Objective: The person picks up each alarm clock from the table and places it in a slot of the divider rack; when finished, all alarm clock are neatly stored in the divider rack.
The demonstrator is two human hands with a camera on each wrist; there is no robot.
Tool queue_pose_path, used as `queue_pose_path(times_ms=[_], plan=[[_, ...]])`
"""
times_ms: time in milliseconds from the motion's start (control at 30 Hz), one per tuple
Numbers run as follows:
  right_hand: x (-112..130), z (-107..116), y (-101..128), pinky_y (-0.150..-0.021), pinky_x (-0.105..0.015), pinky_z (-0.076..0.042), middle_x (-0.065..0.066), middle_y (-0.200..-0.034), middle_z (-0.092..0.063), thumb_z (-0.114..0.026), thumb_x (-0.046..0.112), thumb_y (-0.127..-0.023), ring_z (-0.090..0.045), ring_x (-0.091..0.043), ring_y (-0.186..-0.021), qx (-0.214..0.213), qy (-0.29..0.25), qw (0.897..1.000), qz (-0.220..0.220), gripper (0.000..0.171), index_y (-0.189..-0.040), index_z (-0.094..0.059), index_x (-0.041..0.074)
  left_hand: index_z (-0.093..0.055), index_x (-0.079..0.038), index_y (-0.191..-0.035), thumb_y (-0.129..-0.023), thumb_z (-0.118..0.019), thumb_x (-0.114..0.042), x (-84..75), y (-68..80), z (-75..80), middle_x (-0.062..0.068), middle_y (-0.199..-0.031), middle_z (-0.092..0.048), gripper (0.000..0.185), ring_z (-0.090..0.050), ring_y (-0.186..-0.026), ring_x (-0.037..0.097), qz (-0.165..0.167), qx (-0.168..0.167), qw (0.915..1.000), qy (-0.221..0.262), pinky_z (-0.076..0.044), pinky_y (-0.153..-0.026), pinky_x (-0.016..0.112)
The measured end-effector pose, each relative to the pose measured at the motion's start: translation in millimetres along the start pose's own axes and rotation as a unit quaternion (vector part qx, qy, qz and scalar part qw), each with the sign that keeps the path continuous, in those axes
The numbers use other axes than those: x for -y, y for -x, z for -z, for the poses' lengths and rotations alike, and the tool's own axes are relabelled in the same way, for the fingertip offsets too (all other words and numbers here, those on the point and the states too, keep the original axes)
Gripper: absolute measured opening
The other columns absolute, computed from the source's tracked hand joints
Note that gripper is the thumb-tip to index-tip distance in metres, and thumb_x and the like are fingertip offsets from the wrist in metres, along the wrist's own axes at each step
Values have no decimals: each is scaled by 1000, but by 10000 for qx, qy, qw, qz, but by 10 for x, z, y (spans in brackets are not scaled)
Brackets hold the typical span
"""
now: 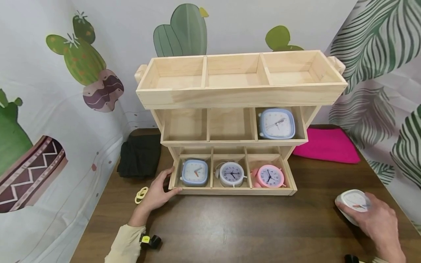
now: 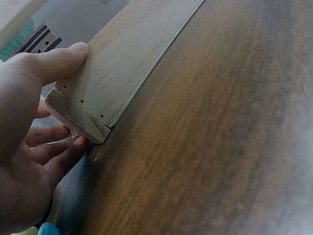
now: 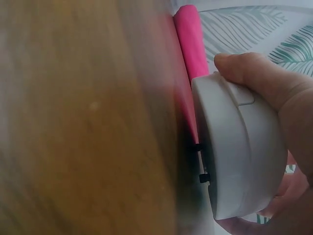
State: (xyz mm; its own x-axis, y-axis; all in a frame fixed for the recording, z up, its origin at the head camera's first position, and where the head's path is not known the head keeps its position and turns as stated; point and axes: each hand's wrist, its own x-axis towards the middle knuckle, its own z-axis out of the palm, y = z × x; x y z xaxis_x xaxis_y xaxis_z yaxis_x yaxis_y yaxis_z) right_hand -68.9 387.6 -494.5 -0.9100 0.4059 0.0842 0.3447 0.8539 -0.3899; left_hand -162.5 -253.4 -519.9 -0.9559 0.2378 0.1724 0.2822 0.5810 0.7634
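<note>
Far left of the dark wood-grain table (image 1: 230, 226), a folded black cloth (image 1: 139, 155) lies flat, with a pale yellow band (image 1: 141, 194) coiled near it at about 6 o'clock. The left hand (image 1: 158, 191) comes next: its thumb lies along the front board and its fingers wrap the side wall of the three-tier wooden rack (image 1: 241, 96), the grip closed on the lower left corner, seemingly to steady the rack. The left wrist view shows that corner as smooth, pale, unfinished wood with small nail holes and a rounded edge. The rack steps back tier on tier, each tier split into three square compartments. The bottom tier holds, from left, a blue square alarm clock (image 1: 194, 172), a grey round alarm clock (image 1: 231, 174) and a pink round alarm clock (image 1: 269, 176), each lying face up, one to a compartment. The middle tier carries a second, larger blue square clock (image 1: 277, 124) in its right compartment; the top tier shows nothing inside. At 3 o'clock from the rack, a folded magenta cloth (image 1: 325, 146) rests on the table. Far right, the right hand (image 1: 378, 219) grips the white alarm clock (image 1: 353, 202), thumb over its rim and fingers beneath; the case is smooth, rounded plastic, held near the table's right edge, well apart from the rack.
</note>
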Motion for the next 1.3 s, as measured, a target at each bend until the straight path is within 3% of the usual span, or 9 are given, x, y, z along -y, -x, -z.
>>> queue_pose_path(times_ms=[367, 600, 867, 1300], plan=[[62, -13, 24, -73, -66, -39, -43, -113, -51, -81, 54, -69, -47, -59, -95, -78, -23, 9998, 178, 91, -122, -50, -13, -40, -6, -145, -79, -82, -33, -12, 7, 4, 14, -141, -48, 83, -57, -120, 31, 51, -3, 10000, -31, -52, -95, 45], [117, 19, 17, -78, -68, -36, -44, -116, -47, -80, 54, -70, -43, -59, -101, -18, 7, 9997, 233, 93, -127, -47, -12, -41, -6, -144, -79, -83, -32, -21, 10, 12, 14, -141, -48, 82, -57, -120, 31, 65, -17, 10000, -35, -52, -95, 45], [236, 70, 54, -77, -68, -36, -42, -115, -48, -83, 50, -67, -42, -58, -100, -219, -105, 9978, 625, 90, -125, -49, -10, -42, -5, -144, -79, -82, -32, -26, 2, 6, 15, -141, -48, 81, -57, -120, 32, 21, -8, 10000, -50, -52, -95, 45], [475, 155, 35, -78, -67, -34, -40, -123, -46, -83, 50, -68, -37, -59, -109, -112, -191, 9950, 969, 95, -132, -45, -10, -41, -5, -144, -79, -82, -32, -24, 7, 5, 15, -140, -48, 81, -58, -119, 32, 27, -1, 10000, -14, -52, -94, 45]])
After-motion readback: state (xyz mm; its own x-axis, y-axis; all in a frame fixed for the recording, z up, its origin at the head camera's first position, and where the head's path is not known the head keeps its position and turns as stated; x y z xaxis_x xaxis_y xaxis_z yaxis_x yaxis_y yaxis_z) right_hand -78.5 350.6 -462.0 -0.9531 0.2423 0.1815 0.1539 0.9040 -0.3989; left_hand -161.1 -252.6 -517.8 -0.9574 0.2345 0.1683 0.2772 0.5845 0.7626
